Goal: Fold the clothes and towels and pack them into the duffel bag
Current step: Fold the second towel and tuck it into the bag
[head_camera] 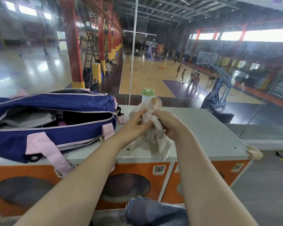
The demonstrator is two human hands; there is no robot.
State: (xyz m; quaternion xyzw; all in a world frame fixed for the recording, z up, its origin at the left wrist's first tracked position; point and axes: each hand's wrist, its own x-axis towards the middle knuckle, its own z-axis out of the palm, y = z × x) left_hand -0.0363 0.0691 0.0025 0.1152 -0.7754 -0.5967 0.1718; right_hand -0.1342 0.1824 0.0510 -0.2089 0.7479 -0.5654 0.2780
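While bunched, cloth (151,136) fills both hands' fingers (141,126).

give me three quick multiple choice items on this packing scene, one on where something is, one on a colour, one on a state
1. Where does the duffel bag lie relative to the hands?
A. to their left, on the grey countertop
B. on the floor below
C. to their right, behind the bottle

2. What colour are the bag's straps?
A. black
B. pink
C. green

3. What state is the bag's main zip in?
A. fully closed
B. open, with clothes showing inside
C. hidden from view

Answers:
1. A: the navy bag sits on the counter, left of both hands.
2. B: the straps and trim are pale pink against the navy fabric.
3. B: the top gapes open and grey, black and pink items show inside, while the left hand and right hand grip a crumpled pale cloth in front of the green-capped bottle.
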